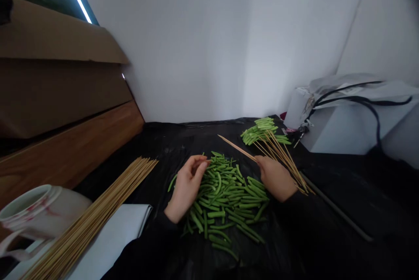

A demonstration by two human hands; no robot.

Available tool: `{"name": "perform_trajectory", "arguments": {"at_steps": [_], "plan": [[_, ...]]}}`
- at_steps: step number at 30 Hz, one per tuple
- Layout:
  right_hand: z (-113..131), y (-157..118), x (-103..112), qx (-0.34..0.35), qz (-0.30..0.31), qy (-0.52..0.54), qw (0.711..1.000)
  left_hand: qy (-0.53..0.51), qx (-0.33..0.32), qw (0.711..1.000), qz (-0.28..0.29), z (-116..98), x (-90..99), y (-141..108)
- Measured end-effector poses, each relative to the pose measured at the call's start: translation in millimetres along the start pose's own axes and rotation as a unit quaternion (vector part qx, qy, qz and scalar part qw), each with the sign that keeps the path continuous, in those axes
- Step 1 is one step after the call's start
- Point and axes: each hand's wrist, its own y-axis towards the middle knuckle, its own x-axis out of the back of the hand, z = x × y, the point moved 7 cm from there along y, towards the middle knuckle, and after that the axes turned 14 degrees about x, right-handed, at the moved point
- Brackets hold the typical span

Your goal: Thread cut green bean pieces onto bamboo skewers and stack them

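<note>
My right hand (276,177) is closed around a bamboo skewer (235,145), whose pointed end slants up and to the left. At the left edge of a pile of cut green beans (229,199), my left hand (188,184) has its thumb and fingers curled together in a pinch. Whatever sits between those fingertips, if anything, is too small to make out. Behind my right hand, several skewers (281,157) lie fanned out, their far ends at a stack of green beans (262,129).
A thick bundle of bamboo skewers (108,205) lies at left over a folded white sheet (119,232), beside a white mug (49,210). Black plastic (183,133) covers the table. A cardboard box (62,83) stands far left, a white bag (347,118) back right, against the wall.
</note>
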Motion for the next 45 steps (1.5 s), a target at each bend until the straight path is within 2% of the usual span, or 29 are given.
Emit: {"name": "perform_trajectory", "arguments": {"at_steps": [4,9,12,14,18,21,24,28,30,33,34,36,40,42,45], "plan": [[-10,-3,-16,-0.015,0.003,-0.037,0.999,0.102,-0.033,0.993,-0.052,10,19.8,-4],[-8,-1,-9,0.003,-0.046,-0.062,0.997,0.154,-0.051,0.986,-0.034,14,14.9,-9],[2,1,-2,0.039,-0.08,-0.053,0.995,0.083,-0.016,0.996,-0.021,17,14.7,-7],[15,1,1,0.094,-0.104,-0.032,0.99,-0.014,0.029,0.999,-0.022,21,20.0,-4],[45,-4,5,0.216,-0.142,0.008,0.966,-0.149,0.091,0.984,-0.044,28,34.4,2],[57,-6,5,0.244,-0.131,-0.005,0.961,-0.214,0.116,0.969,-0.042,35,39.4,4],[68,-8,7,0.251,-0.141,-0.012,0.958,-0.222,0.123,0.967,-0.027,38,36.1,4],[90,-14,8,0.275,-0.139,-0.019,0.951,-0.132,0.1,0.986,0.024,30,22.8,0],[97,-17,8,0.281,-0.141,-0.03,0.949,-0.088,0.076,0.993,0.018,25,22.9,-1],[92,-18,11,0.239,-0.159,-0.044,0.957,-0.021,0.04,0.998,-0.046,22,34.4,2],[88,-18,11,0.223,-0.161,-0.046,0.96,0.004,0.029,0.998,-0.052,22,36.2,3],[81,-17,10,0.204,-0.156,-0.048,0.965,0.067,0.016,0.998,-0.016,24,32.0,4],[79,-16,6,0.206,-0.143,-0.036,0.967,0.236,-0.054,0.968,0.062,25,16.3,-2],[82,-16,5,0.213,-0.141,-0.028,0.966,0.291,-0.093,0.95,0.07,24,12.1,-6],[85,-17,6,0.214,-0.141,-0.019,0.966,0.343,-0.109,0.93,0.073,27,8.2,-7]]}}
